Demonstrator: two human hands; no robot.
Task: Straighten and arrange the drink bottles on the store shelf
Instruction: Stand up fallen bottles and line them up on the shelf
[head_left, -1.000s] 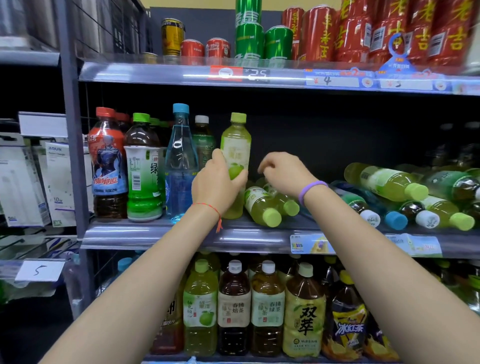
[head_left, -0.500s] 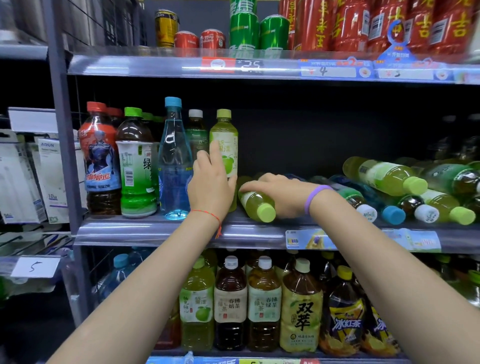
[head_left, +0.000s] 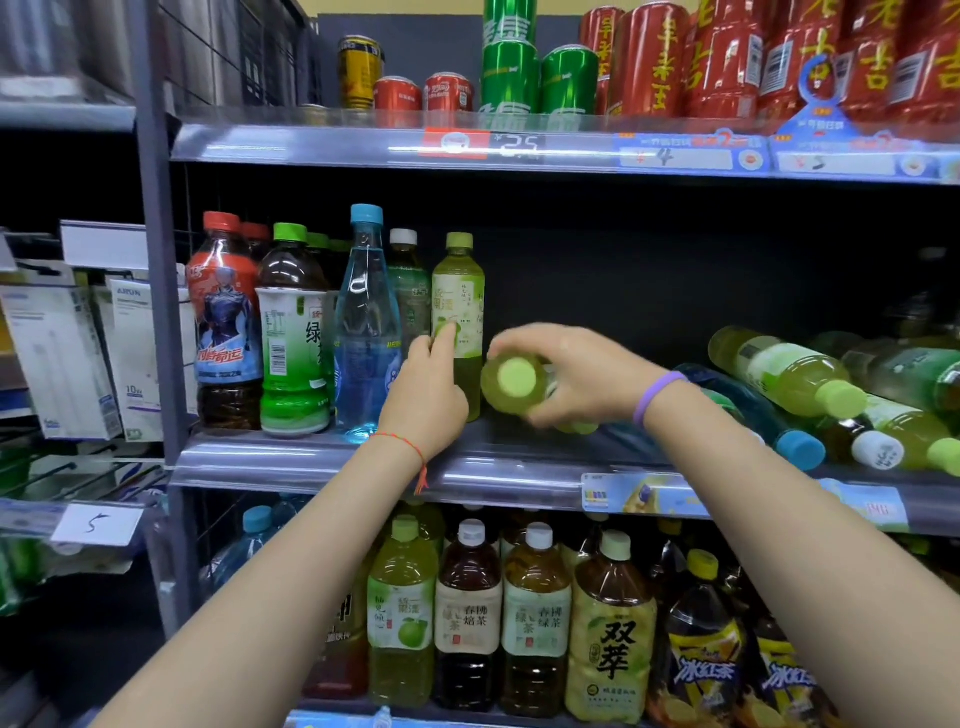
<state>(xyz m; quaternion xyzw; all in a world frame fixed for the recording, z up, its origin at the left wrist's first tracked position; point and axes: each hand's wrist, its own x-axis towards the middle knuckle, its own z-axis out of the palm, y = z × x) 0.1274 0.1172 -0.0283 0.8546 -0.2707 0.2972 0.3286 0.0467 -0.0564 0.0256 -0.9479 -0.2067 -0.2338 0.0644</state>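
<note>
On the middle shelf (head_left: 363, 470) an upright light-green tea bottle (head_left: 459, 291) stands beside a blue water bottle (head_left: 367, 332). My left hand (head_left: 423, 395) rests against the upright green bottle, one finger touching its label. My right hand (head_left: 574, 376) grips a green-capped bottle (head_left: 514, 382) lifted off the shelf, its cap pointing at me. Another green cap (head_left: 579, 427) shows just below that hand. Several bottles (head_left: 789, 371) lie tipped over on the right of the shelf.
Red-capped and green-capped tea bottles (head_left: 293, 332) stand at the shelf's left end. Cans (head_left: 509, 78) fill the top shelf. Large bottles (head_left: 470, 618) stand upright on the lower shelf. A grey upright post (head_left: 156, 291) and boxed goods (head_left: 57, 358) are on the left.
My right hand has picked a lying green bottle up off the shelf and turned its cap toward me. My left hand has loosened from the upright green bottle to a fingertip touch.
</note>
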